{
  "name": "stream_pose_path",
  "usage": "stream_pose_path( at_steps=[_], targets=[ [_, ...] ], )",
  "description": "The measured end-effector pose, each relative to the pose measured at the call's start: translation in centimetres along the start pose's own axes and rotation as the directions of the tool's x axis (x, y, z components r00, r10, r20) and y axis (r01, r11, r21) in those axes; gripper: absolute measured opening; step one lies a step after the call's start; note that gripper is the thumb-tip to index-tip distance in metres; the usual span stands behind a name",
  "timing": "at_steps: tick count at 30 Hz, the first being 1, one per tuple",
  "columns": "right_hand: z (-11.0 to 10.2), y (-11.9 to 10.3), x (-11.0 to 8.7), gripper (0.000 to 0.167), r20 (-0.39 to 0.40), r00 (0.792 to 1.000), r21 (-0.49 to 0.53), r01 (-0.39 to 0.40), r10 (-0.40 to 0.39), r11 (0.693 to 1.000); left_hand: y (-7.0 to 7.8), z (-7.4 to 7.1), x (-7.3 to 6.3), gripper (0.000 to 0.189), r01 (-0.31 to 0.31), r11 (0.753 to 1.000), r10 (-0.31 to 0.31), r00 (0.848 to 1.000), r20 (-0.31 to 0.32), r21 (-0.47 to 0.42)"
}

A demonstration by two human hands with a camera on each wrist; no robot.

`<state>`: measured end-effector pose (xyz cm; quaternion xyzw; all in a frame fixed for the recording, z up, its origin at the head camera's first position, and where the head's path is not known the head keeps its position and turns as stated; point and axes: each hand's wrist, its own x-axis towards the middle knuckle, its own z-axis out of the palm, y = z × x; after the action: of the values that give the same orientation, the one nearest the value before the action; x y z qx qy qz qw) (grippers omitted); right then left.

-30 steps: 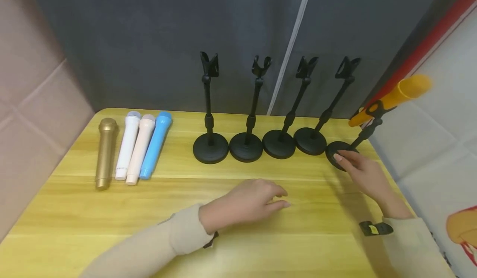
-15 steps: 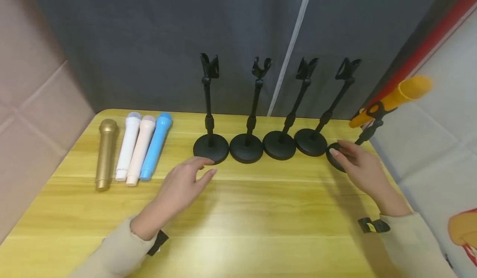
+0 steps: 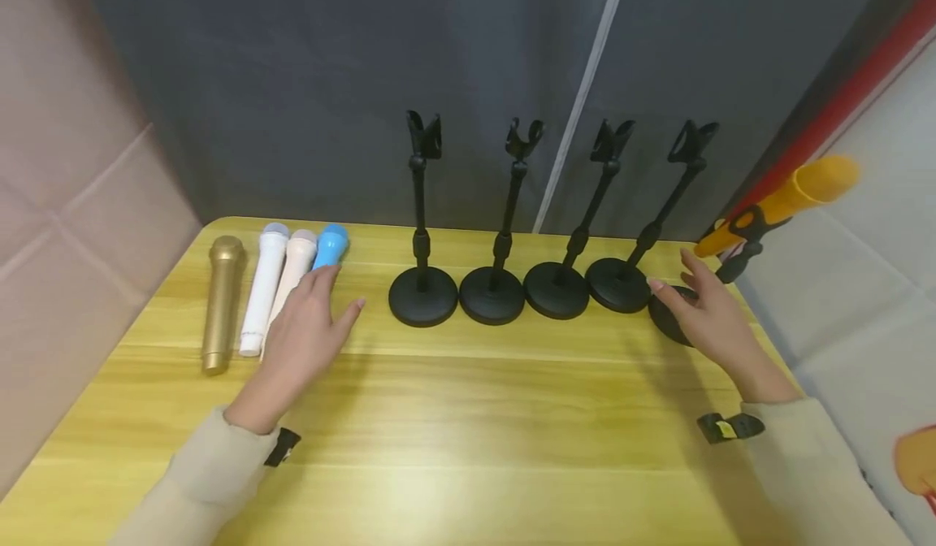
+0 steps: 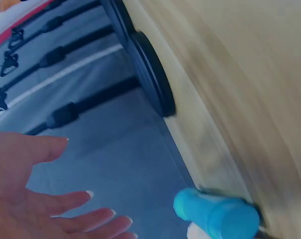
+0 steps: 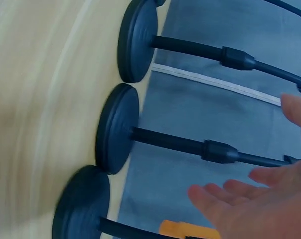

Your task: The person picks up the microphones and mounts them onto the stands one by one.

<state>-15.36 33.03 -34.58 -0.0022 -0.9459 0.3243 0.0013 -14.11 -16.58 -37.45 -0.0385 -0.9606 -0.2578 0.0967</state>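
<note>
My left hand [image 3: 303, 335], fingers spread, reaches over the blue microphone [image 3: 332, 241] and partly covers the cream microphone [image 3: 300, 253]. In the left wrist view the blue microphone [image 4: 217, 214] shows beyond the fingertips, with nothing in the hand. Beside these lie a white microphone [image 3: 263, 286] and a gold microphone [image 3: 222, 306]. At the far right, an orange microphone [image 3: 793, 192] sits tilted in the clip of a black stand, whose base [image 3: 667, 318] is partly hidden by my right hand [image 3: 712, 322]. That hand's fingers are relaxed and hold nothing.
Several black stands with unfilled clips, such as the leftmost stand [image 3: 422, 298], stand in a row along the back of the wooden table [image 3: 468, 432]. A dark grey panel [image 3: 351, 83] rises behind them. Pale padded walls [image 3: 73, 229] flank both sides.
My left hand has swept left from the table's middle to over the blue and cream microphones. My right hand has opened a little and shifted slightly at the rightmost stand's base.
</note>
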Motion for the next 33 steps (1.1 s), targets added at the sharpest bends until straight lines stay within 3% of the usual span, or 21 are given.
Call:
stream_pose_path(
  at_steps=[3, 11, 22, 33],
  targets=[
    [0.3, 0.0, 0.5, 0.091, 0.005, 1.0, 0.005, -0.017, 0.017, 1.0, -0.5, 0.0, 0.5, 0.073, 0.027, 0.999, -0.027, 1.0, 0.001, 0.018],
    [1.0, 0.0, 2.1, 0.093, -0.082, 0.996, 0.078, -0.027, 0.033, 0.997, -1.1, 1.1, 2.7, 0.089, 0.145, 0.987, -0.156, 0.973, 0.168, 0.071],
    [1.2, 0.2, 3.6, 0.099, -0.081, 0.991, 0.126, -0.096, 0.106, 0.987, -2.0, 1.7, 3.9, 0.089, 0.132, 0.976, -0.153, 0.982, 0.116, 0.172],
    [1.5, 0.9, 4.9, 0.103, -0.102, 0.983, 0.179, -0.134, 0.153, 0.975, -2.4, 1.7, 5.2, 0.083, 0.146, 0.963, -0.184, 0.971, 0.155, 0.226]
  ],
)
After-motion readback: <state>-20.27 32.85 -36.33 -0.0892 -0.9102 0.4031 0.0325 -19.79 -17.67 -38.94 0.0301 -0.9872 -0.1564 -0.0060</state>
